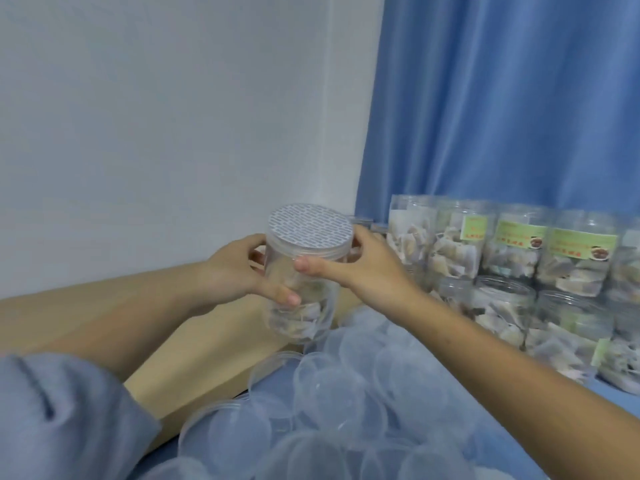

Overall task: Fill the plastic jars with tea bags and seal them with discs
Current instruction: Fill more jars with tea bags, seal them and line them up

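Tea bags [301, 317], pale and papery, were seen heaped in the lower part of a clear plastic jar [304, 289] held at the centre of the frame. The jar was cylindrical, smooth-walled and transparent, with a ridged threaded neck. Its long axis was kept close to upright, tilted slightly, with the mouth pointed up and a little toward the camera. The mouth was covered by a flat round disc [310, 226], white with a printed pattern of small grey dashes. The jar's body was gripped by the left hand [239, 271], the thumb laid across the front wall and the fingers curled behind. The neck and rim were pinched by the right hand [363, 268], its thumb pressed against the front of the thread and its fingers wrapped round the far side.

Below, at lower centre, a loose pile of clear round lids [332, 403] was spread over a blue cloth [485, 420]. At right, filled jars [519, 265] with green labels were stacked in two tiers, lying on their sides, before a pleated blue curtain [502, 98]. A pale wooden board [194, 358] ran across the lower left, under a plain white wall [156, 116]. A grey-blue sleeve [62, 417] filled the lower left corner.
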Demonstrator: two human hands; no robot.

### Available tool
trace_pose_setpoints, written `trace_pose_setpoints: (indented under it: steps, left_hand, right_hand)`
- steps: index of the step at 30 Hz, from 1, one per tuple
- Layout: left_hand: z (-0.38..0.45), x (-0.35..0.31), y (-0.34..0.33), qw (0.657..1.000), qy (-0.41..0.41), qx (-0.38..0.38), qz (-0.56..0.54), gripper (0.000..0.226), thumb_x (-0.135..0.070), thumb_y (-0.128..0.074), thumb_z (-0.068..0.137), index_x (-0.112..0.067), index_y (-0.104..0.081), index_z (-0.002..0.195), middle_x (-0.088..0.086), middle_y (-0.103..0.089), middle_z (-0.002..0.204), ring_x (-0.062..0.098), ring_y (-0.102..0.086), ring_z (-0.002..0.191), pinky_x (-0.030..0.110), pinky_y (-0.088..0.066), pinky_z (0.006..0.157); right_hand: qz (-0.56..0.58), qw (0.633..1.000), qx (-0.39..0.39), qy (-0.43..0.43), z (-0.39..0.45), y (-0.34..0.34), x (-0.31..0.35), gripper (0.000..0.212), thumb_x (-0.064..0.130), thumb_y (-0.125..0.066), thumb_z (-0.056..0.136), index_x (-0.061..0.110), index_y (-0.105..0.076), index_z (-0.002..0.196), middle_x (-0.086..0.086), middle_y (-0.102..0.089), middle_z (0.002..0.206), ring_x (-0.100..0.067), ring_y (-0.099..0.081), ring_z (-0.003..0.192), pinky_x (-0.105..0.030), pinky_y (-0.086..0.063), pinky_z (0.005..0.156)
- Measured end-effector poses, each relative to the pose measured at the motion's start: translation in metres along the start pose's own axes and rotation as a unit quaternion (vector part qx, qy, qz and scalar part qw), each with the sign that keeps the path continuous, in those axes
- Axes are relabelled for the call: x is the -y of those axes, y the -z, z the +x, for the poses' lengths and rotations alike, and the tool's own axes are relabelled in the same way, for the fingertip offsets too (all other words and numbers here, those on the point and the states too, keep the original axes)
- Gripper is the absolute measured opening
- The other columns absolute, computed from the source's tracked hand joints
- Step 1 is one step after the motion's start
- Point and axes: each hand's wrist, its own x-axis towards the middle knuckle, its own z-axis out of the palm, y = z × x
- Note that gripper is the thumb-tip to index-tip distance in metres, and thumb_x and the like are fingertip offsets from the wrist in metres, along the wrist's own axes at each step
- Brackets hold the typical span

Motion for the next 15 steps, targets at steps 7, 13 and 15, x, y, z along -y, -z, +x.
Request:
trace_pose_setpoints:
  steps: [7, 13, 15]
  left_hand:
    - [-0.017, 0.067, 0.035, 1.0, -0.003, 0.003, 0.022, 0.055, -0.024, -0.092, 0.049, -0.039, -0.066, 0.095, -0.025, -0.065, 0.082, 0.005, -0.05, 0.072, 0.015, -0.043, 0.064]
    - [-0.004, 0.105, 0.041, 0.999, 0.051, 0.012, -0.014, 0.057, -0.025, -0.092, 0.051, -0.029, -0.064, 0.101, 0.001, -0.047, 0.073, 0.005, -0.043, 0.061, 0.015, -0.044, 0.054]
    - [0.013, 0.117, 0.029, 0.995, 0.084, -0.02, -0.058, 0.074, -0.02, -0.089, 0.058, -0.025, -0.057, 0.124, -0.001, -0.052, 0.068, 0.004, -0.053, 0.061, 0.022, -0.051, 0.061]
  right_hand:
    - [0.008, 0.998, 0.066, -0.015, 0.019, -0.082, -0.019, 0.076, 0.065, -0.079, 0.05, 0.038, -0.057, 0.117, 0.008, -0.054, 0.121, -0.005, -0.048, 0.115, -0.023, -0.046, 0.093]
    - [0.002, 0.995, 0.096, -0.034, 0.041, -0.114, -0.044, 0.059, 0.068, -0.075, 0.055, 0.039, -0.06, 0.104, 0.022, -0.06, 0.099, 0.007, -0.05, 0.1, -0.013, -0.045, 0.081]
    - [0.012, 0.993, 0.093, -0.072, 0.061, -0.114, -0.059, 0.054, 0.059, -0.077, 0.062, 0.035, -0.059, 0.107, 0.017, -0.063, 0.101, 0.005, -0.057, 0.095, -0.009, -0.045, 0.073]
